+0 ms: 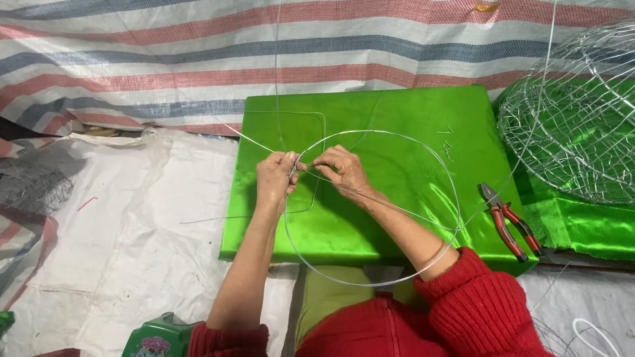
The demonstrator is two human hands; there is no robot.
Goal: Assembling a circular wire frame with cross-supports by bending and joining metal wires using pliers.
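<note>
Striped tarp [198, 59] hangs behind a green satin-covered worktop [397, 112] at frame centre, with red-handled pliers [508, 221] at its right edge, short wire offcuts [446, 142] near the top, and a finished wire-mesh dome [582, 112] at upper right. Left hand [276, 177] and right hand [340, 168] meet over the worktop's left half, fingers of both pinched on the large wire ring [456, 211] where thinner binding wire crosses it. Judged step: tying a joint on the ring; next likely calls for tight winding while steadying the hoop.
</note>
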